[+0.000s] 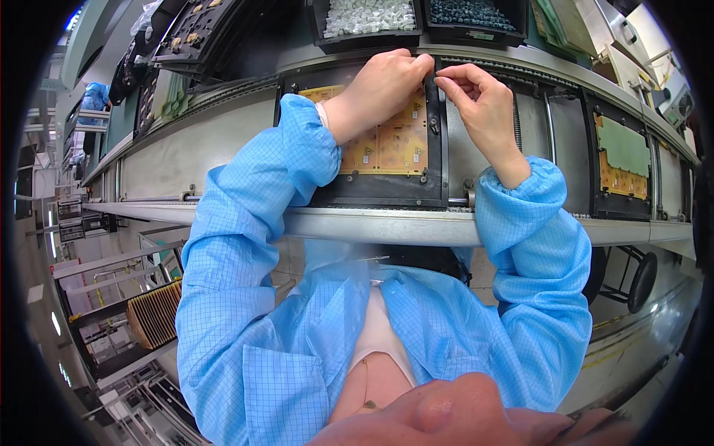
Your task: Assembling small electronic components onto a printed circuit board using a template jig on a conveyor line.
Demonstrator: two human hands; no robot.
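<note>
2 hands [385, 88] partly hide the black frame [383, 192] around an orange panel [402, 152].

Your camera sits on your head, the left of a side-by-side pair, and looks down, upright, so its left is your left. Your coat [290, 386] lies close, filling the lower middle; your left hand [385, 88] and right hand [480, 104] show farther out, near the top, over the conveyor [216, 141], which crosses from side to side. The upper edge cuts the bins [372, 42]. The fisheye bends the front rail [387, 225], reaches the rack [152, 316] at left, and leaves the corners black.
</note>
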